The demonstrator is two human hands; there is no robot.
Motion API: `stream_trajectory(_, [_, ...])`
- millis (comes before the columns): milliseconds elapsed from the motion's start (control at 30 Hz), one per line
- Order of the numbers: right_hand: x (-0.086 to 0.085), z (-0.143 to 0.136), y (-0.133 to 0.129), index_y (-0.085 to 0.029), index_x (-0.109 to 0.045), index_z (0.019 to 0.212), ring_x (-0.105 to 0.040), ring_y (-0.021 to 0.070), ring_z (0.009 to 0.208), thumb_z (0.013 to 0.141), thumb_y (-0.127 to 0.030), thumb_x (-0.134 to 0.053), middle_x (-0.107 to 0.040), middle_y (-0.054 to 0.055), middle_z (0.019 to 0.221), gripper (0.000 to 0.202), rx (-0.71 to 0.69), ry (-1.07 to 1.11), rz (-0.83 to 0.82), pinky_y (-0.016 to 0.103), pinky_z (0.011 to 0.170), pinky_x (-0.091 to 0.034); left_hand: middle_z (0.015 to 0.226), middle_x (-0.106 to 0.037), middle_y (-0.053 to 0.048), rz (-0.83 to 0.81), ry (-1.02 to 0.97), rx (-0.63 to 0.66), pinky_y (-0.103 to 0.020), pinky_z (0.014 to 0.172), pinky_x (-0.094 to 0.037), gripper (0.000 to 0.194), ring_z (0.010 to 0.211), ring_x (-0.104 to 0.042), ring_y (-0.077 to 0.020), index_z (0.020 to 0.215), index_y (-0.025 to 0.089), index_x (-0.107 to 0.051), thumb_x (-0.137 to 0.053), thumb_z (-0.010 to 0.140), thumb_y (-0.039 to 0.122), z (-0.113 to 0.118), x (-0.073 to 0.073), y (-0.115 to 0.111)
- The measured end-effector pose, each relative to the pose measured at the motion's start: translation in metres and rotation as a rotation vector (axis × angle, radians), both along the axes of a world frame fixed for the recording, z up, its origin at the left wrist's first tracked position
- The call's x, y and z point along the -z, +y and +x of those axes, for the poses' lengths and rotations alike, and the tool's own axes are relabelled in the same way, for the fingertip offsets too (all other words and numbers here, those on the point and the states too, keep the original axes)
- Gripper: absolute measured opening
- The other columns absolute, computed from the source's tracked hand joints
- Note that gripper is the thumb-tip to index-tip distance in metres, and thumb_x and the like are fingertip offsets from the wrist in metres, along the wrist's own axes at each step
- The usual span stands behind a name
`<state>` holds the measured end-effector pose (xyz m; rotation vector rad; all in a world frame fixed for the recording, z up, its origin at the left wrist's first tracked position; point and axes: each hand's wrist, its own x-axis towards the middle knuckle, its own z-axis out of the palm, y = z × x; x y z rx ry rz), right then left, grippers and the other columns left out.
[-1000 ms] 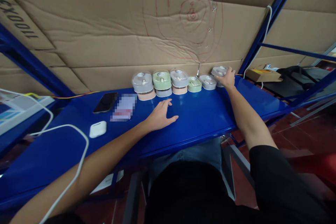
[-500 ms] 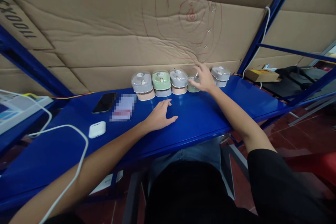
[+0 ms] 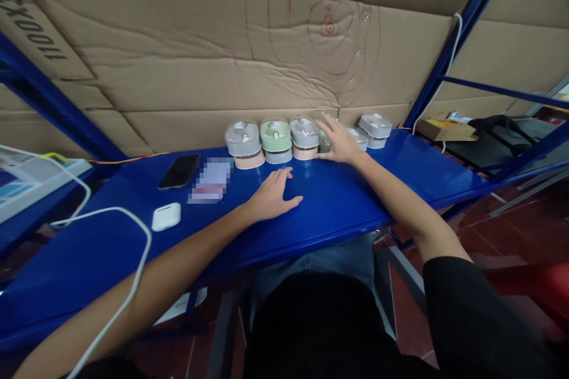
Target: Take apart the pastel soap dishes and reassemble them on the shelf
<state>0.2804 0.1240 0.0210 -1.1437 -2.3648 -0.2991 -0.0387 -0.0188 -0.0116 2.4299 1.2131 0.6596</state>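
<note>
My left hand (image 3: 270, 194) rests palm down over the blue table (image 3: 329, 201), its fingers apart and nothing in it. Spread around the right side of a low green container (image 3: 325, 142) is my right hand (image 3: 340, 141), which partly hides it; whether they touch is unclear. To its left stand three stacked pairs of lidded containers: grey over peach (image 3: 242, 141), green over grey (image 3: 275, 136) and grey over peach (image 3: 304, 133). Right of the hand are a low grey container (image 3: 359, 138) and a grey stacked pair (image 3: 376, 127).
A black phone (image 3: 179, 172), a pixelated flat item (image 3: 210, 180) and a white earphone case (image 3: 166, 217) lie on the left. A white cable (image 3: 144, 257) crosses near my left forearm. Cardboard (image 3: 200, 71) stands behind the table, between blue frame posts.
My right hand has moved slightly left and down around the low green container. The low grey container behind it has come into view. My left hand stays in place; the view has shifted slightly.
</note>
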Motion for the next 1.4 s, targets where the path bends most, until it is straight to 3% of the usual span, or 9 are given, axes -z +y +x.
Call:
stream_trajectory(100, [0.001,-0.014,0.0,-0.023,-0.034,0.18,-0.025,0.0502,0.174,0.081,-0.07,-0.092,-0.025,0.019,0.19,0.124,-0.025,-0.008,-0.021,0.075,0.138,-0.029,0.153,-0.063,-0.021,0.007,-0.014,-0.001,-0.063,0.131,-0.044,0.083,0.15,-0.057,-0.042,0.163,0.018,-0.045,-0.072,0.094,0.056,0.0,0.001,0.0])
stream_trajectory(233, [0.002,-0.032,-0.007,-0.014,-0.039,0.176,-0.039,0.0477,0.167,0.082,-0.039,-0.095,-0.038,0.023,0.184,0.112,0.016,-0.02,-0.033,0.068,0.136,-0.036,0.15,-0.065,-0.018,0.025,-0.041,0.005,-0.063,0.129,-0.045,0.08,0.148,-0.059,-0.0416,0.16,0.021,-0.048,-0.074,0.093,0.056,-0.001,0.003,0.002])
stream_trajectory(400, [0.0,-0.036,-0.019,-0.015,-0.052,0.167,-0.051,0.0482,0.154,0.089,-0.029,-0.082,-0.05,0.021,0.176,0.085,0.068,-0.039,0.018,0.068,0.129,-0.044,0.15,-0.064,-0.019,0.022,-0.025,0.004,-0.062,0.129,-0.046,0.081,0.148,-0.059,-0.0418,0.16,0.019,-0.048,-0.073,0.093,0.056,-0.002,0.002,0.001])
stream_trajectory(633, [-0.011,-0.018,-0.031,-0.016,-0.043,0.171,-0.047,0.0548,0.156,0.096,-0.044,-0.066,-0.053,0.022,0.172,0.083,0.106,0.121,0.061,0.077,0.131,-0.037,0.153,-0.064,-0.019,0.007,-0.068,0.0,-0.063,0.129,-0.047,0.084,0.15,-0.058,-0.0405,0.165,0.022,-0.044,-0.076,0.095,0.055,-0.003,0.003,-0.001])
stream_trajectory(800, [-0.029,-0.014,-0.057,-0.025,-0.034,0.174,-0.054,0.0473,0.153,0.098,-0.059,-0.064,-0.057,0.018,0.164,0.089,0.149,0.378,0.128,0.07,0.124,-0.05,0.153,-0.065,-0.019,0.008,-0.353,-0.056,-0.062,0.126,-0.051,0.088,0.144,-0.065,-0.0383,0.164,0.024,-0.043,-0.081,0.093,0.058,-0.001,0.005,0.004])
stream_trajectory(933, [-0.031,-0.03,-0.084,-0.025,-0.04,0.167,-0.067,0.0417,0.138,0.088,-0.065,-0.073,-0.062,0.017,0.156,0.094,-0.081,0.515,-0.041,0.059,0.112,-0.061,0.159,-0.061,-0.023,-0.121,-0.664,0.002,-0.058,0.124,-0.055,0.097,0.144,-0.067,-0.0367,0.166,0.023,-0.038,-0.079,0.092,0.07,-0.004,-0.001,0.012])
stream_trajectory(1067, [-0.022,-0.046,-0.106,-0.03,-0.053,0.151,-0.065,0.0417,0.143,0.077,-0.063,-0.083,-0.064,0.015,0.156,0.087,-0.324,0.477,-0.223,0.059,0.116,-0.059,0.154,-0.066,-0.021,-0.285,-0.817,0.052,-0.059,0.116,-0.06,0.098,0.136,-0.072,-0.0384,0.157,0.021,-0.047,-0.078,0.086,0.081,-0.009,-0.006,0.016])
stream_trajectory(1200, [-0.011,-0.047,-0.119,-0.029,-0.058,0.146,-0.057,0.0407,0.154,0.079,-0.061,-0.086,-0.061,0.015,0.161,0.079,-0.373,0.352,-0.29,0.059,0.125,-0.054,0.144,-0.074,-0.017,-0.322,-0.74,-0.016,-0.058,0.115,-0.061,0.088,0.135,-0.072,-0.0402,0.142,0.019,-0.061,-0.089,0.078,0.073,-0.01,-0.008,0.012])
stream_trajectory(1400, [0.001,-0.034,-0.123,-0.027,-0.052,0.164,-0.063,0.0426,0.149,0.069,-0.073,-0.098,-0.063,0.016,0.163,0.115,-0.449,0.19,-0.473,0.06,0.127,-0.051,0.144,-0.074,-0.015,-0.18,-0.5,-0.097,-0.057,0.117,-0.057,0.098,0.135,-0.071,-0.0402,0.145,0.022,-0.055,-0.098,0.066,0.06,-0.002,-0.008,-0.001])
